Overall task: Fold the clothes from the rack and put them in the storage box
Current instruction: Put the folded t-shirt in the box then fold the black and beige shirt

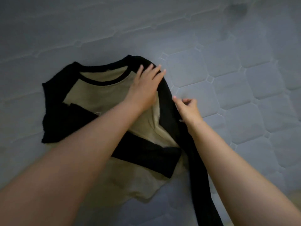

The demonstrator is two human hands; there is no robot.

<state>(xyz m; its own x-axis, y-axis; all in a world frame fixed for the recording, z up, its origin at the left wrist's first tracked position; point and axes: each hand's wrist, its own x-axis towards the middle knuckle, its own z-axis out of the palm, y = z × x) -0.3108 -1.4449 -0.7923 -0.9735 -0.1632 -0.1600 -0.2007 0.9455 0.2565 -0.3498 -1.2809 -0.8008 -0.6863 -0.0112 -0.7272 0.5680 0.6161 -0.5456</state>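
Observation:
A beige shirt with black sleeves and black collar (97, 95) lies flat on a quilted grey mattress (228, 79). One black sleeve is folded across the shirt's body. The other long black sleeve (192, 154) runs down along the shirt's right side toward me. My left hand (145, 88) presses flat with straight fingers on the right shoulder of the shirt. My right hand (187, 108) rests at the outer edge of the long sleeve, fingers loosely curled; whether it pinches the cloth is unclear. The rack and storage box are out of view.
The mattress stretches around the shirt on all sides, with a dark smudge (236, 8) at the far right corner. A strip of pale floor (293, 201) shows at the lower right edge.

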